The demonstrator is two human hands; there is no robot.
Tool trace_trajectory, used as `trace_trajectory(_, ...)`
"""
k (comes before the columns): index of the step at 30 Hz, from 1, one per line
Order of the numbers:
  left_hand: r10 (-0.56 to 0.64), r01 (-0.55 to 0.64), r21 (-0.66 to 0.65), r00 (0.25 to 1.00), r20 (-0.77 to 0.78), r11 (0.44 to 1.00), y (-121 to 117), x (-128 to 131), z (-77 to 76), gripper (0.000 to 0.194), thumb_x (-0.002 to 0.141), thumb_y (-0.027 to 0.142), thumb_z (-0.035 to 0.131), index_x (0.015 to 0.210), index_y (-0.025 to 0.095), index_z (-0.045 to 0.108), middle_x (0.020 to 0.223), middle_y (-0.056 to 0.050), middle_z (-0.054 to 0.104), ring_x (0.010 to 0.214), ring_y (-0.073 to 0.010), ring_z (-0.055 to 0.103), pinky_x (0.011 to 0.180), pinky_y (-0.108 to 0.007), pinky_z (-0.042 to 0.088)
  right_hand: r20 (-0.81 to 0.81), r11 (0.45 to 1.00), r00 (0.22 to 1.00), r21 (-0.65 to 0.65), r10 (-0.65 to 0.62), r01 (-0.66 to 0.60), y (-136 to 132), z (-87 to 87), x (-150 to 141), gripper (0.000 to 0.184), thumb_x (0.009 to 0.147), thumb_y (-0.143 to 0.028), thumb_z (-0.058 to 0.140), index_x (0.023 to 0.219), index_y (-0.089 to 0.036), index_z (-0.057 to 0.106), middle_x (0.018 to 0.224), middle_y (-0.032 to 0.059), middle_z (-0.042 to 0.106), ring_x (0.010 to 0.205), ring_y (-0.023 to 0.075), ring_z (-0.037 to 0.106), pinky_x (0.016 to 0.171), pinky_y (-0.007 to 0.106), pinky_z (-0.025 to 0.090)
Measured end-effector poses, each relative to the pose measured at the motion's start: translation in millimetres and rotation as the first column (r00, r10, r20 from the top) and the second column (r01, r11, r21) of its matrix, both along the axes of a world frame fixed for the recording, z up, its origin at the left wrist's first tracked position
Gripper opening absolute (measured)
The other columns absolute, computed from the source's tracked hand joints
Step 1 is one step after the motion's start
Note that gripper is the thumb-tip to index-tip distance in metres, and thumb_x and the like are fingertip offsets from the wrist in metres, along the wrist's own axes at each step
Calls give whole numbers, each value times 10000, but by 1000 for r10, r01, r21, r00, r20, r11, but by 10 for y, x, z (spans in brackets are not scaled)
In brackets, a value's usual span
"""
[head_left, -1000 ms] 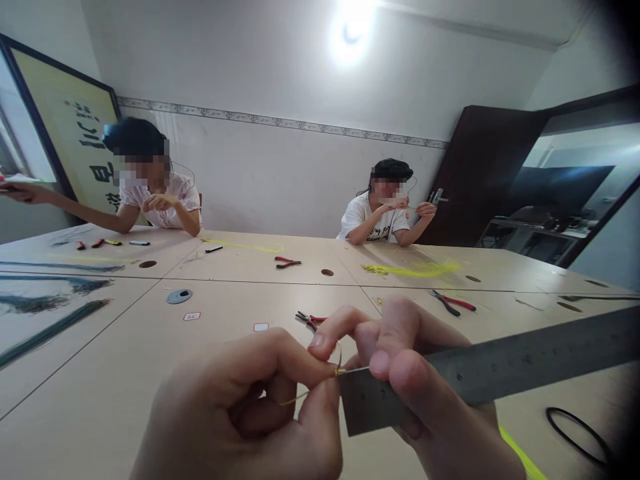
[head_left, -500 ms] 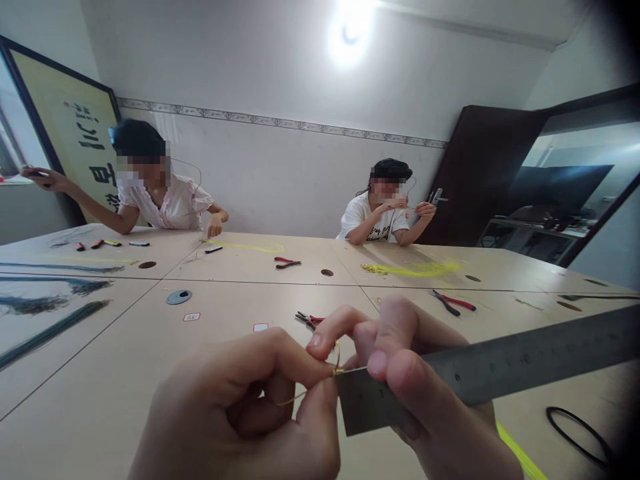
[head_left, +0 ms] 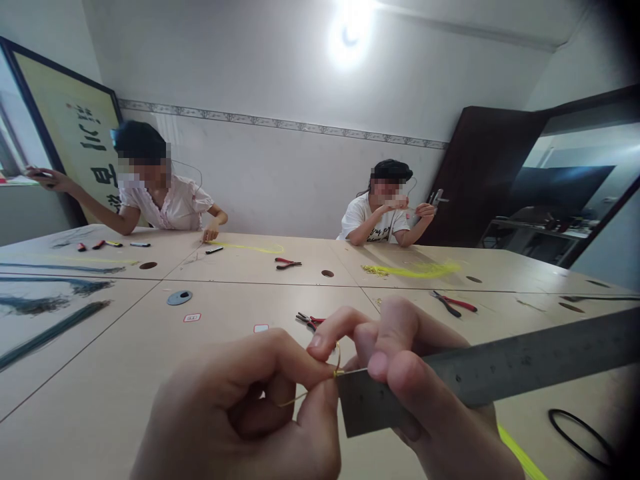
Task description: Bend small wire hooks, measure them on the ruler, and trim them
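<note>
Close to the camera, my left hand pinches a thin gold wire between thumb and forefinger. The wire loops up at the corner of a steel ruler. My right hand grips that ruler near its left end, fingers wrapped over the top edge, and its forefinger touches the wire loop. The ruler runs off to the right. Both hands hover above the pale wooden table.
Red-handled pliers lie just beyond my hands, with more pliers to the right and others farther back. A black ring lies at the right. Yellow strands and dark wire bundles rest on the table. Two people sit opposite.
My hands, wire and ruler stay almost still. The person at the far left has lowered one hand to the table and sat more upright.
</note>
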State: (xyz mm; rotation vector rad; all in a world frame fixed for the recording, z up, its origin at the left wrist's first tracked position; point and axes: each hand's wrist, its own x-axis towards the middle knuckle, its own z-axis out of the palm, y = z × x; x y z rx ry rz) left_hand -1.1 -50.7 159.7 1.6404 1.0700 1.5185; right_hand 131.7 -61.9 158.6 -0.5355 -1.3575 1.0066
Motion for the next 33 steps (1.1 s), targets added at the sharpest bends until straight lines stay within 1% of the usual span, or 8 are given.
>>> trace_trajectory(4, 11, -11, 2, 1000, -15, 1000, -16, 10, 3, 193, 626, 294, 488, 448, 239, 539, 459, 84, 214, 414, -65, 171, 413, -242, 111, 10, 1000, 1000, 12, 0, 0, -7, -14, 3, 298, 866, -414, 608, 670, -210, 513, 840, 6, 676, 508, 78, 456, 448, 223, 328)
trace_trajectory(7, 4, -4, -7, 1000, -5, 1000, -20, 15, 6, 188, 624, 293, 491, 451, 234, 536, 463, 85, 205, 421, -64, 162, 421, -242, 96, 5, 1000, 1000, -4, 12, -12, -17, -21, 15, 308, 865, -415, 610, 665, -206, 503, 842, -2, 678, 494, 68, 432, 442, 220, 306)
trace_trajectory(11, -32, 32, -35, 999, 11, 999, -14, 20, 8, 186, 624, 288, 486, 455, 231, 538, 464, 88, 202, 424, -64, 151, 425, -248, 99, 6, 1000, 1000, 2, 17, -17, -7, -11, 18, 310, 876, -406, 597, 666, -199, 500, 864, -2, 688, 475, 55, 425, 435, 214, 296)
trace_trajectory(16, -39, 39, -30, 999, -6, 999, -1, 9, 10, 190, 629, 292, 482, 457, 232, 534, 461, 87, 201, 423, -68, 163, 420, -244, 115, 9, 1000, 1000, -6, -3, 3, -5, 5, 6, 298, 858, -421, 613, 666, -218, 511, 856, 15, 692, 596, 112, 542, 487, 234, 354)
trace_trajectory(20, -19, 19, 4, 998, -52, 1000, 15, -18, 11, 180, 611, 283, 499, 446, 239, 555, 445, 85, 231, 398, -66, 194, 400, -242, 125, -4, 1000, 1000, -27, -2, 2, -7, -4, 7, 314, 838, -431, 635, 650, -215, 504, 839, 8, 687, 531, 94, 485, 476, 236, 336)
trace_trajectory(24, 14, -14, 2, 999, -46, 1000, 13, -12, 15, 172, 592, 290, 508, 435, 240, 554, 430, 84, 247, 395, -65, 203, 390, -228, 142, -4, 1000, 1000, -25, 7, -7, 0, 2, 1, 309, 848, -415, 627, 647, -213, 507, 826, 8, 675, 571, 106, 517, 498, 242, 350)
trace_trajectory(28, 14, -15, -24, 1000, -22, 1000, 7, 20, 20, 194, 601, 311, 500, 430, 227, 534, 428, 86, 214, 400, -63, 177, 394, -224, 116, -6, 1000, 1000, -16, 11, -12, -5, 23, -6, 318, 848, -414, 629, 647, -207, 493, 804, 4, 660, 479, 67, 422, 446, 228, 303)
trace_trajectory(33, 34, -34, 21, 998, -43, 999, 12, 18, 20, 215, 617, 315, 486, 428, 221, 525, 431, 83, 220, 392, -59, 182, 395, -236, 119, -5, 1000, 1000, 0, 20, -20, -3, 29, -3, 304, 867, -369, 614, 642, -205, 494, 763, 2, 639, 458, 60, 401, 437, 226, 301)
